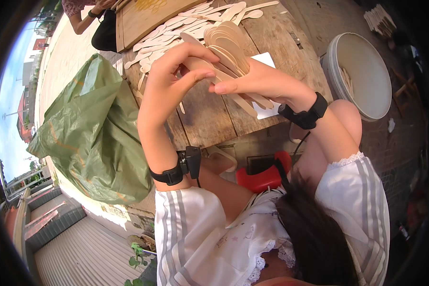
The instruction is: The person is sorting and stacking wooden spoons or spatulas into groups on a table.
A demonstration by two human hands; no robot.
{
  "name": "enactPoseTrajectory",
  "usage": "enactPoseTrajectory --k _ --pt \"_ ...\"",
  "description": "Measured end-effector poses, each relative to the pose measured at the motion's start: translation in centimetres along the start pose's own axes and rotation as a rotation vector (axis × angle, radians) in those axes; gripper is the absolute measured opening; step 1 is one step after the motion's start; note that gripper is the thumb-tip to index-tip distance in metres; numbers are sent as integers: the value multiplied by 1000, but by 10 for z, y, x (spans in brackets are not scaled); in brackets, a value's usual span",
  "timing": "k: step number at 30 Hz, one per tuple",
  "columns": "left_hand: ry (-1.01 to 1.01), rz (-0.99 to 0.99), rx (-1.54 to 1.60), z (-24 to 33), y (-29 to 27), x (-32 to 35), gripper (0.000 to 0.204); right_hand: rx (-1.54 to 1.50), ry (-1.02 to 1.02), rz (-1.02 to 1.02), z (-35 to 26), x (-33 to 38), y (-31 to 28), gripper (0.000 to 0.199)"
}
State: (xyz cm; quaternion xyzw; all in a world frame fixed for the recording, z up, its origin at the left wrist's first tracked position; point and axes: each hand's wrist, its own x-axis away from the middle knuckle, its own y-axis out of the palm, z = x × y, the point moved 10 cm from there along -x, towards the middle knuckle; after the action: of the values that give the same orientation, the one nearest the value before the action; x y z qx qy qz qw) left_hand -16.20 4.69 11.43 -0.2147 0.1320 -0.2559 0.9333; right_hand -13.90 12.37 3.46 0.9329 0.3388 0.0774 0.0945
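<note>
My right hand (262, 80) is closed round a fanned bundle of flat wooden spoons (228, 39). Their rounded ends point away from me, and the handles stick out below my thumb. Close against it, my left hand (169, 74) has its fingers curled and its thumb pressed on a wooden spoon (200, 64) at the bundle's left side. My left fingers partly hide that spoon's full length. Beyond both hands, many loose wooden spoons (169, 40) lie heaped on the plank table (207, 119).
A white sheet (267, 110) lies under my right hand. To the right stands a white bucket (367, 76) with some wooden pieces inside. A green tarp bag (95, 138) leans at the left. At the far side are a wooden board (133, 24) and another person's arm (81, 21).
</note>
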Motion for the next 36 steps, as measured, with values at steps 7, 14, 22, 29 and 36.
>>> enactPoseTrajectory --k 7,14,22,29,36 --pt "106 202 68 0 7 -7 42 -157 -98 157 12 -6 1 42" --pt "-72 339 -640 -85 -27 0 31 -611 -126 212 2 -4 -38 27" --pt "-181 353 -1035 -132 11 1 36 -853 -180 212 1 1 -51 27" --pt "-359 442 -860 -153 -10 1 21 -782 -173 258 -1 0 -54 26" --pt "-343 429 -856 -146 -2 4 25 -678 -211 339 -5 4 -68 26"
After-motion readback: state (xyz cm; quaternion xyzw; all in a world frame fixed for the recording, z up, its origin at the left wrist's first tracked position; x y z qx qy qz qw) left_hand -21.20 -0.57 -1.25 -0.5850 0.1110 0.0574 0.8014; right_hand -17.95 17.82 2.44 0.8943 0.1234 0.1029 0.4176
